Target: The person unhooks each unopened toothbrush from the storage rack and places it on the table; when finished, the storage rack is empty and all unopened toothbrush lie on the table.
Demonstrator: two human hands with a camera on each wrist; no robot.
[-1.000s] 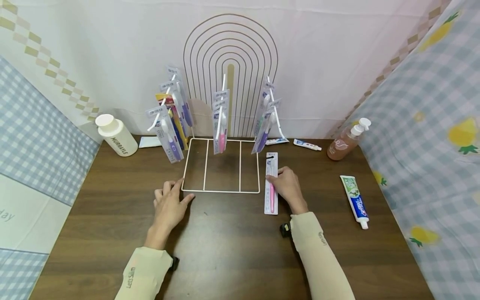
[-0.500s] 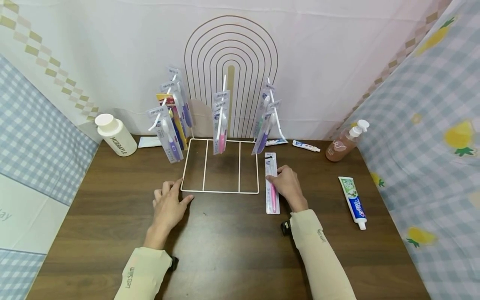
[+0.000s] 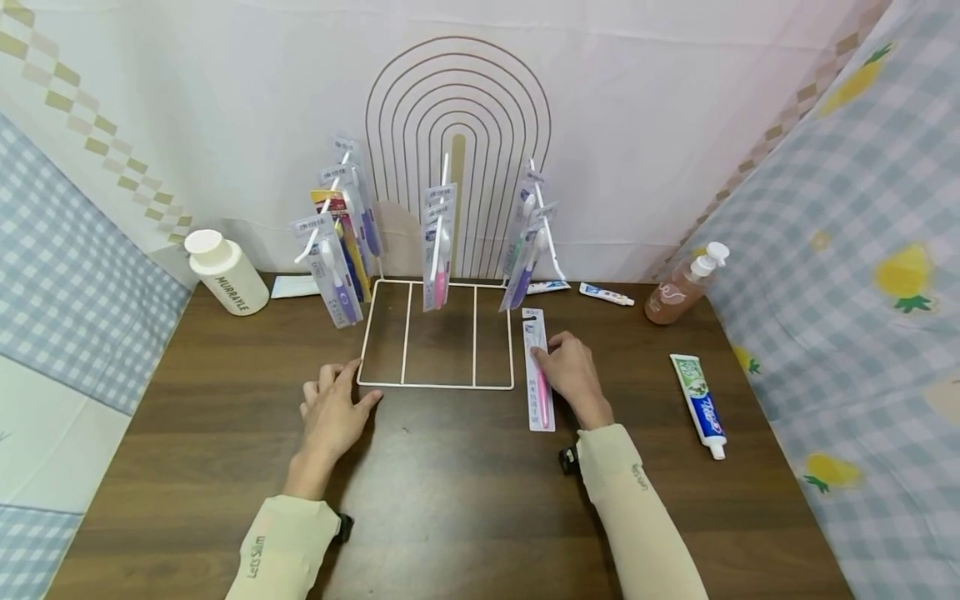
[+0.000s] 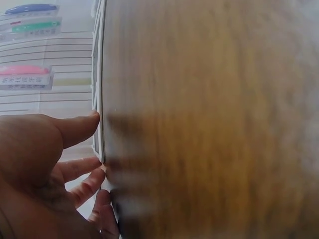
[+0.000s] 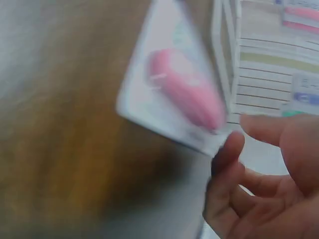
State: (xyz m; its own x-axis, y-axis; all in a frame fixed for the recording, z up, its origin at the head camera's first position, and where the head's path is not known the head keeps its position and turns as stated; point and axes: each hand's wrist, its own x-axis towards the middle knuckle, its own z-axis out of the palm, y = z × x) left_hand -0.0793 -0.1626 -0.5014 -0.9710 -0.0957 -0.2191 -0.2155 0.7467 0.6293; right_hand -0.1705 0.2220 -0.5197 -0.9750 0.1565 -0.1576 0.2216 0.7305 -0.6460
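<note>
My right hand point(image 3: 573, 375) pinches the right edge of a packaged toothbrush point(image 3: 539, 379) with a pink handle. Its thumb lies on the front of the pack in the head view, and the pack stands nearly straight up and down there. In the right wrist view, the pink handle point(image 5: 187, 92) looks blurred inside its clear pack. My left hand point(image 3: 333, 412) rests at the front left corner of a white wire rack point(image 3: 435, 386), thumb and fingers spread. Its fingertips touch the table and rack corner in the left wrist view, holding nothing.
Several packaged toothbrushes point(image 3: 337, 275) hang from the rack's three hooks. A white bottle point(image 3: 227, 271) stands at the back left, a pump bottle point(image 3: 678, 292) at the back right. Toothpaste tubes lie around, including a large one point(image 3: 699, 404) at right and a small one point(image 3: 606, 293) behind.
The toothbrush pack has turned slightly in my right hand, which stays in nearly the same place. My left hand keeps its place at the rack corner. The head view has shifted a little.
</note>
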